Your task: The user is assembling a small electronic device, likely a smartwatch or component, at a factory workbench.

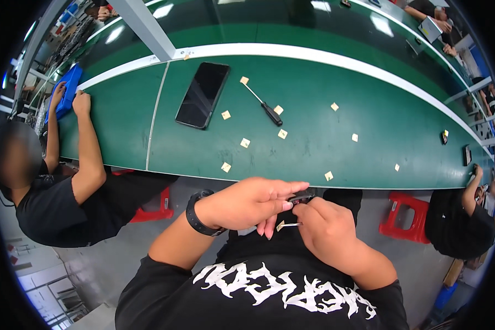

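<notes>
Head view: we hold both hands together below the near edge of the long green bench [324, 137], over our lap. Our left hand [247, 203], with a black wristband [195, 214] on its wrist, pinches one end of a small black flat part [302, 198] between thumb and fingertips. Our right hand [327, 228] is closed on the other end of that part and also grips a thin metal tool with a pale tip [287, 224], which pokes out leftward beneath the left fingers. On the bench, beyond our hands, lies a black smartphone [202, 94], screen dark; just right of it lies a small black-handled screwdriver [262, 104]. Small tan square pieces [245, 143] are scattered around phone and screwdriver. A seated person's forearm [88, 143] rests on the bench, far left of the phone.
</notes>
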`<state>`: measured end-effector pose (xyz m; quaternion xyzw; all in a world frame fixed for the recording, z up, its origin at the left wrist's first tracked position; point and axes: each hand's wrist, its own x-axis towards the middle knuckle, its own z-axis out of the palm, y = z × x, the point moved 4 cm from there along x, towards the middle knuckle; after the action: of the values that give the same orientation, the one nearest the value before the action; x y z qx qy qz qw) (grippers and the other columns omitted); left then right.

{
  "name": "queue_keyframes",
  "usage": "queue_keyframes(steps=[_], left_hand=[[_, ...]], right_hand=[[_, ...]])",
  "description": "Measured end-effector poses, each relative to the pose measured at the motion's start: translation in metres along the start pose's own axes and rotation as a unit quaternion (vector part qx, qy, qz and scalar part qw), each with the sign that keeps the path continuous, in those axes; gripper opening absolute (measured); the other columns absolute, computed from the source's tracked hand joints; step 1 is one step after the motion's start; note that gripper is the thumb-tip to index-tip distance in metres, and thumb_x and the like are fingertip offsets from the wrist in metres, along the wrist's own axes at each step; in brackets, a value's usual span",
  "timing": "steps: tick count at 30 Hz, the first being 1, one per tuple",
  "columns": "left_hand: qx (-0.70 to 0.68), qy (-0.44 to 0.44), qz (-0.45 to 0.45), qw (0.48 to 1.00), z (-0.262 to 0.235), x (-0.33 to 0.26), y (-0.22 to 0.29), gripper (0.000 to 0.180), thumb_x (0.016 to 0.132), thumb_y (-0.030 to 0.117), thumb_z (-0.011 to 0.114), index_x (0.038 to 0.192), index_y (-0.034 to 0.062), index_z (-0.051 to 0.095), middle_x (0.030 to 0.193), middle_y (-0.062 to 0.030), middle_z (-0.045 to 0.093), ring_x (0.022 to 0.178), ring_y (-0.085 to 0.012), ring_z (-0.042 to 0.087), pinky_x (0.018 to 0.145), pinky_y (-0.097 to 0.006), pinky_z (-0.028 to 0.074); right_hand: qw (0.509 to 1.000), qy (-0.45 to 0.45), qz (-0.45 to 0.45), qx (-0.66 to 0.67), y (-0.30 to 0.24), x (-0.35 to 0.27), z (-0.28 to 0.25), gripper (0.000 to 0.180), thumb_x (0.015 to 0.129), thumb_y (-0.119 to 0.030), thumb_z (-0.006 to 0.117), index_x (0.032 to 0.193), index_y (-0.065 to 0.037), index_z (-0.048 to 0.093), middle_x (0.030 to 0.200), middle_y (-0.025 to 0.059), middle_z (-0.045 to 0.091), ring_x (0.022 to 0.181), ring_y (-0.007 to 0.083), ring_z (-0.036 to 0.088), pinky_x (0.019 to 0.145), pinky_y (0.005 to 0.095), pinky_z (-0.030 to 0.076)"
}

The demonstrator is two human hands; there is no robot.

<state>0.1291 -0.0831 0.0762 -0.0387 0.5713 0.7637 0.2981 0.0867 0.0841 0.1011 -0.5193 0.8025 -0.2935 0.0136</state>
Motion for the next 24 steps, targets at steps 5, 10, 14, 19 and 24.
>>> queue_keyframes(steps=[5, 10, 14, 19, 24], left_hand=[[-0.004, 0.013, -0.008, 1.000, -0.009, -0.004, -0.004, 0.042, 0.106, 0.012, 0.048, 0.145, -0.0024, 0.048, 0.079, -0.0035, 0.066, 0.059, -0.0096, 0.065, 0.055, -0.022, 0.053], [-0.160, 0.152, 0.029, 0.975, -0.029, -0.008, -0.007, 0.032, 0.106, 0.024, 0.052, 0.119, -0.0041, 0.059, 0.094, -0.0117, 0.071, 0.065, -0.0155, 0.070, 0.050, -0.022, 0.051], [-0.207, 0.309, 0.167, 0.913, -0.075, -0.045, -0.010, 0.023, 0.106, 0.022, 0.053, 0.110, 0.0011, 0.060, 0.091, -0.0097, 0.069, 0.062, -0.0144, 0.066, 0.047, -0.021, 0.047], [-0.096, 0.555, 0.254, 0.787, -0.156, -0.123, -0.011, 0.026, 0.107, 0.035, 0.053, 0.098, 0.0111, 0.059, 0.079, 0.0003, 0.060, 0.058, -0.0042, 0.052, 0.045, -0.018, 0.034], [0.012, 0.675, 0.173, 0.717, -0.233, -0.162, -0.031, 0.034, 0.106, 0.044, 0.051, 0.093, 0.0129, 0.057, 0.075, 0.0024, 0.054, 0.056, -0.0039, 0.046, 0.046, -0.018, 0.031]], right_hand=[[1.000, -0.029, -0.011, -0.001, -0.002, 0.012, 0.004, 0.028, 0.072, 0.002, 0.072, 0.099, -0.005, 0.067, 0.079, 0.0058, 0.055, 0.064, 0.0235, 0.062, 0.055, 0.0346, 0.050], [0.997, 0.006, -0.013, 0.071, 0.014, 0.018, -0.024, 0.036, 0.078, -0.006, 0.075, 0.113, -0.010, 0.066, 0.087, 0.0038, 0.056, 0.067, 0.0208, 0.064, 0.056, 0.0337, 0.052], [0.990, 0.063, 0.097, 0.081, 0.070, 0.007, -0.048, 0.031, 0.082, -0.007, 0.074, 0.112, -0.009, 0.067, 0.084, 0.0073, 0.059, 0.070, 0.0251, 0.064, 0.060, 0.0367, 0.053], [0.929, 0.246, 0.273, -0.053, 0.195, -0.041, -0.108, 0.022, 0.088, -0.017, 0.073, 0.102, -0.001, 0.073, 0.085, 0.0149, 0.070, 0.075, 0.0255, 0.067, 0.068, 0.0359, 0.052], [0.770, 0.339, 0.499, -0.209, 0.335, -0.137, -0.200, 0.038, 0.090, -0.026, 0.070, 0.117, 0.000, 0.067, 0.096, 0.0193, 0.068, 0.089, 0.0342, 0.067, 0.080, 0.0442, 0.053]])
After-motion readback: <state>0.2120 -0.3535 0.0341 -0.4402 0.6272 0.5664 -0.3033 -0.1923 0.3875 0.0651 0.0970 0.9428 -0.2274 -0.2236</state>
